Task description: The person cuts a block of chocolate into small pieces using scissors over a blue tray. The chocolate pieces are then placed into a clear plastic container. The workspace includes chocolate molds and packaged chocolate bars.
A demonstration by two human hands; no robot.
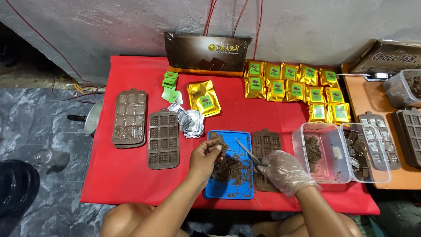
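Chocolate pieces [232, 172] lay heaped on a blue tray [215, 188] near the front edge of a red-covered surface [127, 171]. The person's bare left hand [204, 158] rested over the tray's left side, its grip closed on one dark chunk of chocolate [215, 142]. The right hand [283, 170], in a thin clear glove, had its grip closed around a knife [246, 151] whose blade slanted up and left across the tray. A brown silicone mould [264, 147] lay just beside the tray on the right, partly under the gloved hand. Right of that stood a clear plastic box [324, 173] with chocolate scraps inside. Two more moulds [163, 138] lay well to the left, with a small pile of silver foil wrappers [189, 119] near them. Gold pouches [291, 83] with green labels lay in rows at the back.
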